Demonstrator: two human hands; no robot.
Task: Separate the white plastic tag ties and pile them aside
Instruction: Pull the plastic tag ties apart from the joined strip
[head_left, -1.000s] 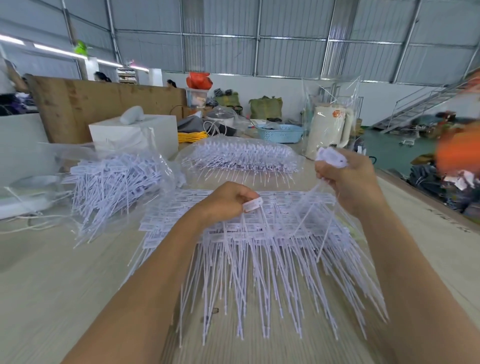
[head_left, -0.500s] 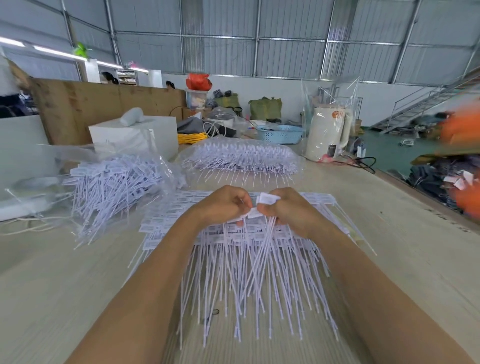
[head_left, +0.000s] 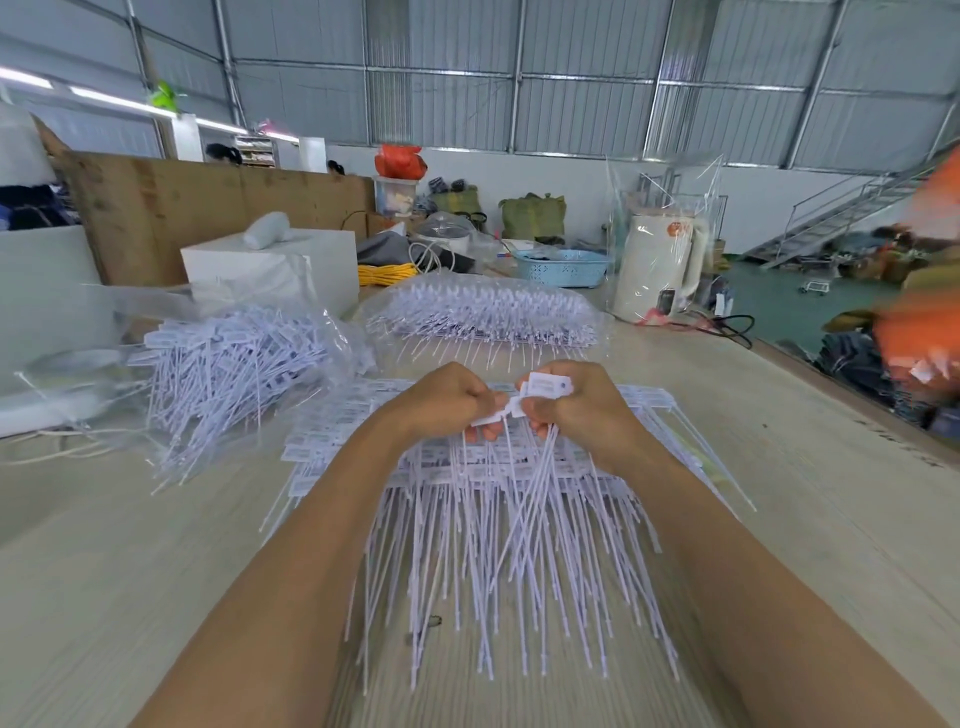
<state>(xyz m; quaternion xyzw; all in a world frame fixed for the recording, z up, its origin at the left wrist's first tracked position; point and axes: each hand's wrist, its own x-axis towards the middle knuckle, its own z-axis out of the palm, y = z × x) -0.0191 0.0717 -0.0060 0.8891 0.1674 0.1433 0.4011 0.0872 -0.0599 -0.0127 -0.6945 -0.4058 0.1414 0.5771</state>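
Observation:
A big stack of joined white plastic tag ties (head_left: 519, 545) lies on the table in front of me, thin tails pointing toward me. Above its middle, my left hand (head_left: 441, 400) pinches the end of a white tag strip (head_left: 498, 413). My right hand (head_left: 576, 405) grips a small bundle of tag heads (head_left: 545, 387), their tails hanging below it. The two hands nearly touch. A loose pile of separated ties (head_left: 228, 374) lies at the left on clear plastic.
A bagged bundle of ties (head_left: 483, 317) sits behind the stack. A white box (head_left: 270, 270), a blue basket (head_left: 561, 267) and a wrapped white kettle (head_left: 657, 270) stand further back. The wooden table (head_left: 104, 571) ends at the right, where a blurred orange garment (head_left: 919, 332) shows.
My right hand came down from the upper right with its bundle of ties and met my left hand above the stack. My left hand stayed almost in place.

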